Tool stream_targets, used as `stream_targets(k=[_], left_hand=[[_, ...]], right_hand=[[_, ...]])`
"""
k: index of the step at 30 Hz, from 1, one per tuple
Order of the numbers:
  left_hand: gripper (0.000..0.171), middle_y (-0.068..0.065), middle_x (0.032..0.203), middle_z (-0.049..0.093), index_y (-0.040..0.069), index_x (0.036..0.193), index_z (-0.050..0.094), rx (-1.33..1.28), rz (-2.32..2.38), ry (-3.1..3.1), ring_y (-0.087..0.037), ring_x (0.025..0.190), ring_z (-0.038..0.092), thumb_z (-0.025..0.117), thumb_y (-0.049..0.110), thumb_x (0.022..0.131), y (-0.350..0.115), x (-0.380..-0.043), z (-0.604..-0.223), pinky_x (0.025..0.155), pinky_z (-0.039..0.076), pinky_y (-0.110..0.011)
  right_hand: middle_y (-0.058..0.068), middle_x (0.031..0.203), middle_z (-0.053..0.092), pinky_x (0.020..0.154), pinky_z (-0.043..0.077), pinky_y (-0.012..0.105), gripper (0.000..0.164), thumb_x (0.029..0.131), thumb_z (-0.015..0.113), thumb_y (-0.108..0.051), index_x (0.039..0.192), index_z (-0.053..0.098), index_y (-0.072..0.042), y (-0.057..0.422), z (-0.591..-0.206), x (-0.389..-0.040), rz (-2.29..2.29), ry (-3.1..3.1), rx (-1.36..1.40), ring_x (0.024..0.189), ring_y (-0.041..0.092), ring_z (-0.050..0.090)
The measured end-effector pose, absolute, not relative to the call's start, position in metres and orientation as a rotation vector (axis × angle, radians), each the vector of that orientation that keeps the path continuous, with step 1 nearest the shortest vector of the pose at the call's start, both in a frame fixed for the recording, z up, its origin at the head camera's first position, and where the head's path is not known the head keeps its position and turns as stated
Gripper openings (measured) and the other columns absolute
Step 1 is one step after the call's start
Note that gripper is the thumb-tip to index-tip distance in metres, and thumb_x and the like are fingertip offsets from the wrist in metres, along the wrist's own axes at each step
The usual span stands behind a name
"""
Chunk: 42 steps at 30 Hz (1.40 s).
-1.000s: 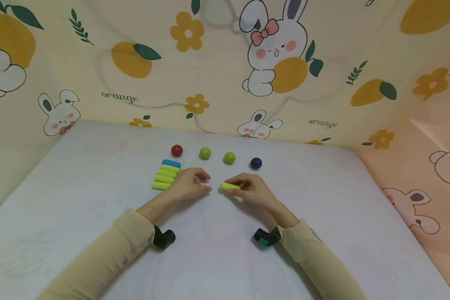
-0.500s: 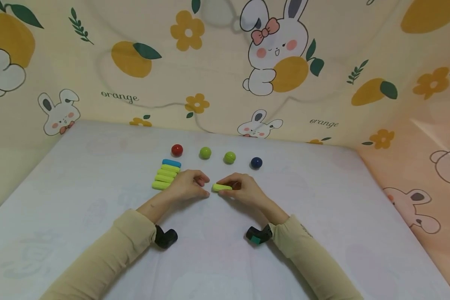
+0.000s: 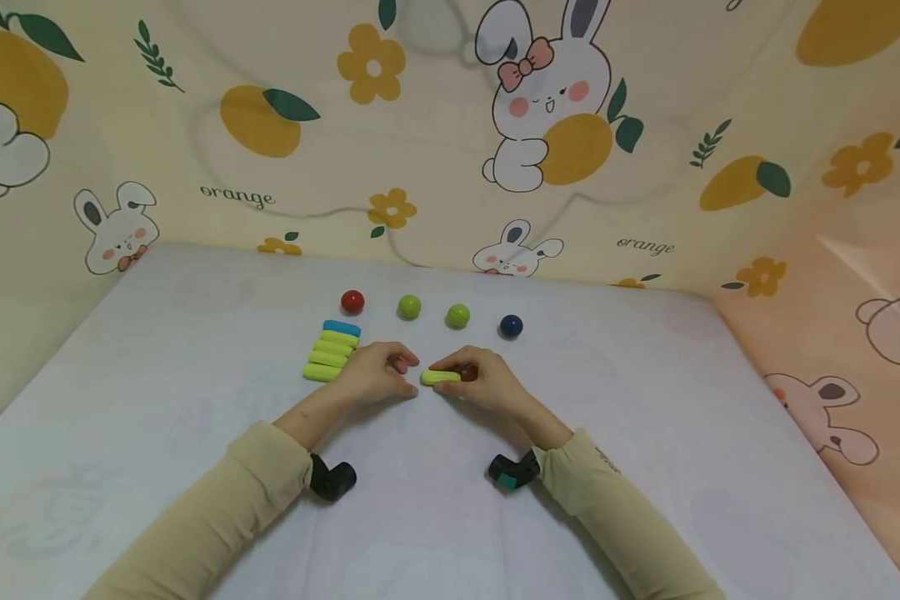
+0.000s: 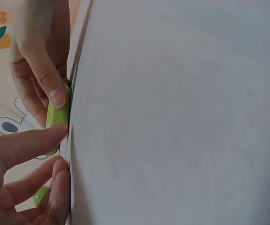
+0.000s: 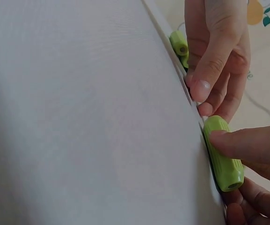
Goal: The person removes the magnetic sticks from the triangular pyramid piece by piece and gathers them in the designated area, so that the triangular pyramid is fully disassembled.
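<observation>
My right hand pinches a short lime-green ribbed cylinder between thumb and fingers, low over the white table. In the right wrist view the ribbed cylinder shows a small hole in its end, with the thumb across its side. My left hand holds nothing; its fingers are loosely bent and parted, facing the cylinder's free end. Behind the left hand lies a row of several lime-green sticks, partly hidden by it, with a blue stick at the far end.
A red ball, a green ball, a second green ball and a dark blue ball lie in a line beyond the hands. A printed cloth hangs behind the white table.
My right hand has moved left with the green cylinder, bringing it closer to the left hand's fingertips. The left hand has barely shifted; the balls and the row of sticks stay put.
</observation>
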<state>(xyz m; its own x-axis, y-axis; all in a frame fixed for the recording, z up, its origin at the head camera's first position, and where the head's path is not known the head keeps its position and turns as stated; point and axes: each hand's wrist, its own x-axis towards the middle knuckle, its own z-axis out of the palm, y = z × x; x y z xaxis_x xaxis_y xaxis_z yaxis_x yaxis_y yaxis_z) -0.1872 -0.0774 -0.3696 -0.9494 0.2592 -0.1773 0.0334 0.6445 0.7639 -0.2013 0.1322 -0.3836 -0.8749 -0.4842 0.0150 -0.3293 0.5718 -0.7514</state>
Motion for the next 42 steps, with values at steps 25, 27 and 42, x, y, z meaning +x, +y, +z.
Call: stream_targets(k=[25,27,42], left_hand=[[0.036,-0.006,0.104,0.064,0.009,0.111,0.067,0.212,1.298,2.533,-0.019,0.092,0.055,0.077,0.017,0.078,-0.063,-0.186,-0.373,0.083,0.045,-0.032],[0.036,-0.006,0.104,0.064,0.009,0.111,0.067,0.208,1.294,2.536,-0.019,0.093,0.055,0.077,0.017,0.078,-0.061,-0.187,-0.373,0.082,0.044,-0.032],[0.032,-0.005,0.104,0.064,0.009,0.109,0.068,0.233,1.299,2.527,-0.019,0.093,0.055,0.076,0.015,0.079,-0.058,-0.188,-0.372,0.081,0.044,-0.03]], right_hand=[[0.012,0.114,0.068,0.091,0.049,0.044,0.037,0.082,0.075,-0.017,0.116,0.068,-0.005,0.172,-0.384,-0.198,-1.275,2.601,-0.669,0.103,0.027,0.062],[0.011,0.114,0.069,0.09,0.049,0.043,0.036,0.082,0.076,-0.017,0.116,0.068,-0.006,0.175,-0.383,-0.198,-1.273,2.61,-0.674,0.103,0.026,0.062],[0.005,0.112,0.07,0.089,0.048,0.037,0.033,0.083,0.075,-0.018,0.114,0.069,-0.011,0.185,-0.385,-0.197,-1.287,2.616,-0.579,0.101,0.021,0.062]])
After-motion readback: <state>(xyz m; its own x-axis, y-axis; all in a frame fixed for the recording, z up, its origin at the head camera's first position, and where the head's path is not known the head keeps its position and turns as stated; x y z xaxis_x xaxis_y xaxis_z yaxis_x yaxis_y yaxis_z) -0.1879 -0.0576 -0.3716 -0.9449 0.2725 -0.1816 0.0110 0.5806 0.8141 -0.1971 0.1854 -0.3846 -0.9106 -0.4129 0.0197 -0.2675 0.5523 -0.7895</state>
